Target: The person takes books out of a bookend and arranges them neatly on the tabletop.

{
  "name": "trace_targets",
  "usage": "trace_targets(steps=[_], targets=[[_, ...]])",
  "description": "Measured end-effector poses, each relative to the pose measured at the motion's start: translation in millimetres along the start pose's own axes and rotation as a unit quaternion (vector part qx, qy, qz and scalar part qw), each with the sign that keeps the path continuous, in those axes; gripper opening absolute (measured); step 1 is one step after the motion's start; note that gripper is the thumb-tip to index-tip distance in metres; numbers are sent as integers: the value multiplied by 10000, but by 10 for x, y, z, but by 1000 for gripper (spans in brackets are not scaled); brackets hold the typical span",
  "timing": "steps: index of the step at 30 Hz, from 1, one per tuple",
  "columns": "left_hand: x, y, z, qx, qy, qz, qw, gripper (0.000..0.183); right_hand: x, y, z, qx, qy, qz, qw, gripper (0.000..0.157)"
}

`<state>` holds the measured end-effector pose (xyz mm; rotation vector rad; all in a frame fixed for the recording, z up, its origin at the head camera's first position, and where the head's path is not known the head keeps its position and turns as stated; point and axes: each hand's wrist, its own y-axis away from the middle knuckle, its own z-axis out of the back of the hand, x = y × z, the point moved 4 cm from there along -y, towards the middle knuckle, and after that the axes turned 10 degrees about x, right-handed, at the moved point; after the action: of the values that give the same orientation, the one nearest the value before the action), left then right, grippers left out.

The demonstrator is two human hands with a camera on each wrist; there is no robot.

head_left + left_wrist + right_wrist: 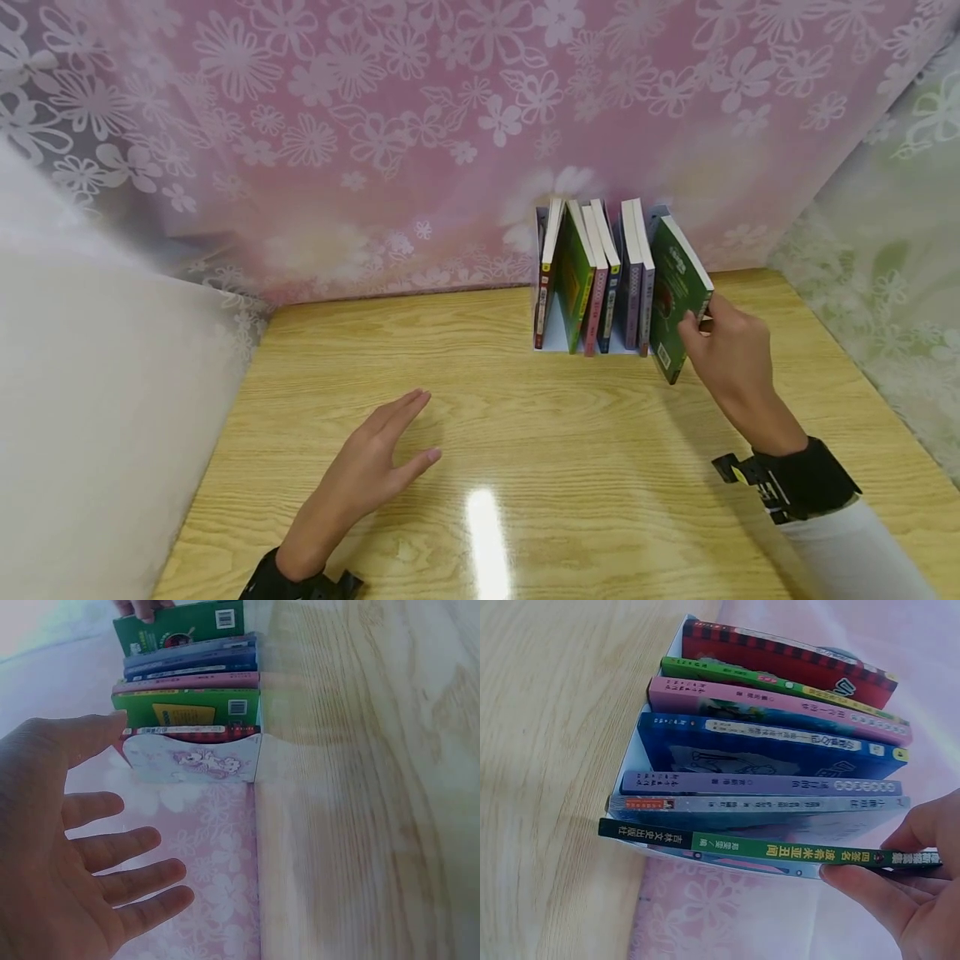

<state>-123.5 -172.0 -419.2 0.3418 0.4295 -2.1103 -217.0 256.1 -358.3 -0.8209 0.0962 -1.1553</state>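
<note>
My right hand (735,346) pinches a dark green book (672,283) by its spine edge, thumb on the cover that carries a barcode. This book leans at the right end of a row in a pale book holder (556,337), its lower corner jutting out past the other spines. In the right wrist view its green spine (780,850) runs along the holder's end panel (772,865). My left hand (367,467) hovers over the table with fingers extended and thumb apart, holding nothing. In the left wrist view the holder's printed side panel (199,759) faces that hand.
Several more books stand in the holder, among them a red one (780,664), a bright green one (576,279), a pink one (780,712) and a blue one (772,746). Behind the wooden table (360,342) hangs a pink flowered cloth (360,150); a pale green one (885,275) hangs at right.
</note>
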Motion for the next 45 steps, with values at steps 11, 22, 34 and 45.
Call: trace_targets(steps=[11, 22, 34, 45], targets=[[-145, -119, -62, -12, -105, -405, 9991, 74, 150, 196, 152, 16, 14, 53, 10000, 30], [-275, -267, -104, -27, -161, -726, 9972, 74, 273, 294, 296, -60, 144, 328, 9993, 30], [-326, -302, -99, 114, 6, -646, 9978, 72, 452, 396, 363, -49, 142, 430, 9990, 29], [-447, -356, -184, 154, 217, -776, 9966, 72, 563, 484, 405, -104, -7, 325, 9994, 25]])
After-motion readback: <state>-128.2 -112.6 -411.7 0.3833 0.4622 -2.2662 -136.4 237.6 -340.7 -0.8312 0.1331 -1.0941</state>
